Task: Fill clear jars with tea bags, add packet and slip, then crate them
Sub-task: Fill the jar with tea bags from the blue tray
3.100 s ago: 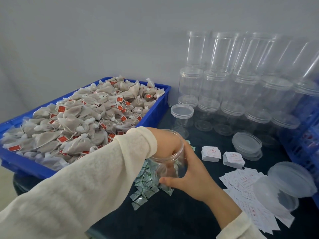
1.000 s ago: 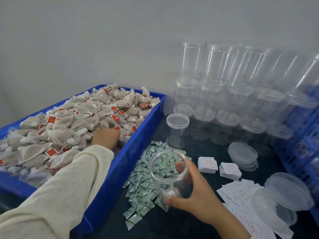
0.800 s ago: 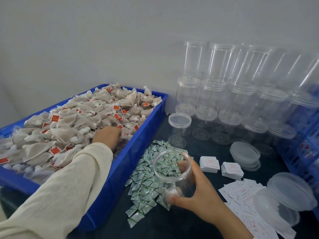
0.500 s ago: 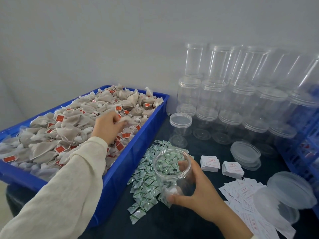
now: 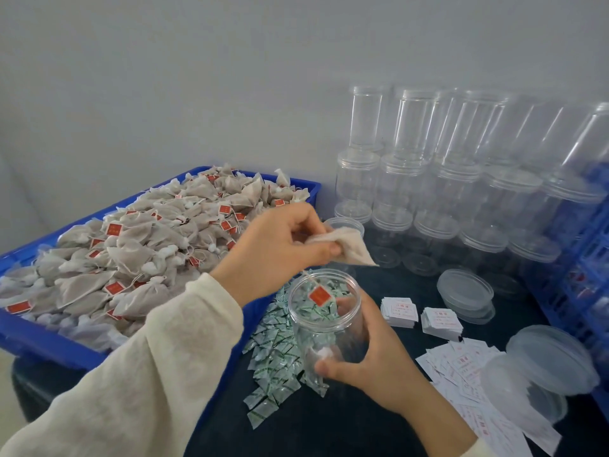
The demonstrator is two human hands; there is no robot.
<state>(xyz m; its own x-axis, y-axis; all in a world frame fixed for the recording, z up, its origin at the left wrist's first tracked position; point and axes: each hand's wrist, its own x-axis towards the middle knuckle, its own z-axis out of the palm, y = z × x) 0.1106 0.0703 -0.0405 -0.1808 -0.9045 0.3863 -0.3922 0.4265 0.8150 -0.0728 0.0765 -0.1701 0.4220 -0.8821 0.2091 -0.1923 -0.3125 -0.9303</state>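
The left hand (image 5: 280, 245) pinches a tea bag (image 5: 346, 245) above the open jar (image 5: 326, 318), its red tag (image 5: 319, 296) dangling on a string over the jar's mouth. The right hand (image 5: 369, 361) grips the jar near its base, tilted slightly, near the middle of the dark tabletop (image 5: 329, 423). Something white lies at the jar's bottom, probably a tea bag. The blue bin (image 5: 39, 341) of tea bags fills the tabletop's left side; green packets (image 5: 273, 361) lie beside the jar, paper slips (image 5: 461, 367) toward the right edge, empty jars (image 5: 428, 192) along the back.

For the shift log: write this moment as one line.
step: filling jar | left hand: pinches tea bag above open jar | right hand: grips jar | tag: dangling at jar mouth
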